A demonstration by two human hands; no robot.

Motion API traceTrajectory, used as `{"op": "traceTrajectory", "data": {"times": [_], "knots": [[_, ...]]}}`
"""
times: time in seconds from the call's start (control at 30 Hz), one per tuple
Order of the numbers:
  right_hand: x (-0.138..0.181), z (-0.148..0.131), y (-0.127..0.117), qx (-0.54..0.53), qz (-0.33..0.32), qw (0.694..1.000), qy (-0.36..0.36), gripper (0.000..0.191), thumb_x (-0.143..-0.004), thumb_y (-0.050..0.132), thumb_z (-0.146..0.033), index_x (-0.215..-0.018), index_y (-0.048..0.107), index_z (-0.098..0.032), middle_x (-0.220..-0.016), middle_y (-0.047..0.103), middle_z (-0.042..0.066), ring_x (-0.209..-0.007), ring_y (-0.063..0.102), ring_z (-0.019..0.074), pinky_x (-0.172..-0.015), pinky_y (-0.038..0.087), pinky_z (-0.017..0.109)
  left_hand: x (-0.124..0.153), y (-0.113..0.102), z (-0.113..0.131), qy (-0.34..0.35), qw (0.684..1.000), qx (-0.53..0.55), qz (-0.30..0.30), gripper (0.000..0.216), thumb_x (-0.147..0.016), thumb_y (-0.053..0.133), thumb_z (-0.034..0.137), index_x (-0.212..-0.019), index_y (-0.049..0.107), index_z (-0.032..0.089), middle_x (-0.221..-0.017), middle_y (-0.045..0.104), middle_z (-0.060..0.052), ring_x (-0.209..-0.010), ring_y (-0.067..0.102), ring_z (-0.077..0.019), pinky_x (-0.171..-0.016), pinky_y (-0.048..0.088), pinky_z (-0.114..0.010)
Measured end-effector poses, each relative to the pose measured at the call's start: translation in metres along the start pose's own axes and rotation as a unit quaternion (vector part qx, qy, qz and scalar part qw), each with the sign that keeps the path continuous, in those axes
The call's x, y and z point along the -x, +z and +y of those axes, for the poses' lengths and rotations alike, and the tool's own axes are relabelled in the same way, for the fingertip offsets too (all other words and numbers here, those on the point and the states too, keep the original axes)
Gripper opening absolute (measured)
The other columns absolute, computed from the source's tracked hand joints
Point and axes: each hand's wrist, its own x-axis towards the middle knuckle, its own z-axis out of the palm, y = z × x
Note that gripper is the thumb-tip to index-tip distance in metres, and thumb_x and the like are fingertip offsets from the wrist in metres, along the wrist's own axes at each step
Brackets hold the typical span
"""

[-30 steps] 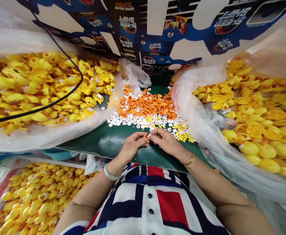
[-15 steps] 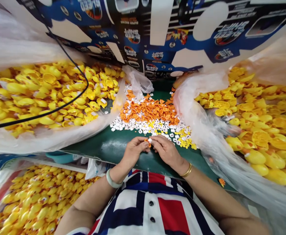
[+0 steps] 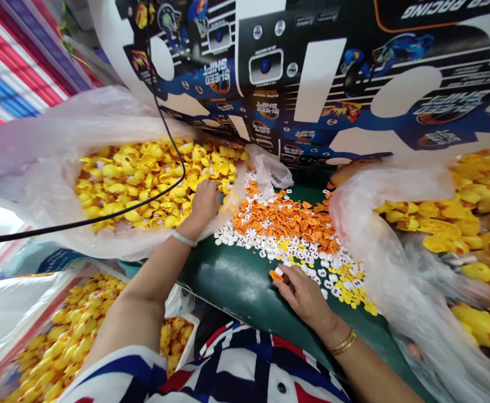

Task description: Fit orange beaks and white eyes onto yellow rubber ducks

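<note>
At 10 o'clock: digs the left hand [image 3: 205, 198] fingers-down into the bag of yellow duck bodies [image 3: 122, 179], under a black cable [image 3: 102, 219] — cannot tell whether closed on a body or only touching. Looks like the fetching step: singling one body out of the heap. At 12 o'clock on the green table [image 3: 232, 280]: orange beak pile [image 3: 289, 218], white eye pieces [image 3: 245, 242] along its near edge. Just right of centre, pinches an orange beak piece [image 3: 275, 275] in the right hand [image 3: 303, 294], low over the table. Long axis roughly 9 to 3; tip direction too small to tell. Calls, by the look of it, for one body lifted clear — face turned toward the beak.
</note>
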Motion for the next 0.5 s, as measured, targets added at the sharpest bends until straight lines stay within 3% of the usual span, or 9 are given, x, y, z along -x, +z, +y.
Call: {"op": "traceTrajectory", "data": {"times": [0.07, 0.17, 0.3, 0.5], "knots": [[-0.001, 0.001, 0.004, 0.010, -0.011, 1.000, -0.004, 0.032, -0.099, 0.050, -0.039, -0.119, 0.057, -0.015, -0.080, 0.064, 0.005, -0.070, 0.062, 0.0184, -0.061, 0.052, 0.030, -0.025, -0.001, -0.025, 0.002, 0.990, -0.123, -0.074, 0.033, -0.090, 0.049, 0.020, -0.118, 0.062, 0.009, -0.115, 0.059, -0.021, -0.113, 0.052, -0.0350, -0.093, 0.040, -0.043], [-0.002, 0.001, 0.006, 0.030, -0.019, 0.999, -0.004, 0.035, -0.100, 0.048, -0.042, -0.119, 0.058, -0.015, -0.083, 0.066, 0.007, -0.070, 0.064, 0.0178, -0.061, 0.052, 0.029, -0.031, 0.007, -0.042, 0.026, 0.975, -0.168, -0.140, 0.034, -0.083, 0.059, 0.019, -0.116, 0.063, 0.010, -0.111, 0.061, -0.021, -0.109, 0.054, -0.0358, -0.089, 0.040, -0.042], [-0.002, 0.000, 0.005, 0.044, -0.025, 0.999, -0.008, 0.034, -0.100, 0.047, -0.044, -0.119, 0.059, -0.018, -0.086, 0.067, 0.007, -0.072, 0.065, 0.0180, -0.064, 0.052, 0.029, -0.019, 0.014, -0.044, 0.042, 0.972, -0.183, -0.140, 0.033, -0.086, 0.048, 0.012, -0.114, 0.064, 0.009, -0.109, 0.062, -0.021, -0.107, 0.055, -0.0334, -0.088, 0.039, -0.041], [-0.001, -0.003, 0.001, -0.008, 0.003, 1.000, -0.003, 0.031, -0.098, 0.051, -0.040, -0.117, 0.060, -0.018, -0.080, 0.065, 0.005, -0.067, 0.062, 0.0172, -0.062, 0.052, 0.029, -0.012, -0.008, -0.047, 0.056, 0.975, -0.188, -0.106, 0.035, -0.093, 0.036, 0.016, -0.112, 0.065, 0.012, -0.110, 0.061, -0.021, -0.107, 0.054, -0.0322, -0.088, 0.039, -0.042]]}}
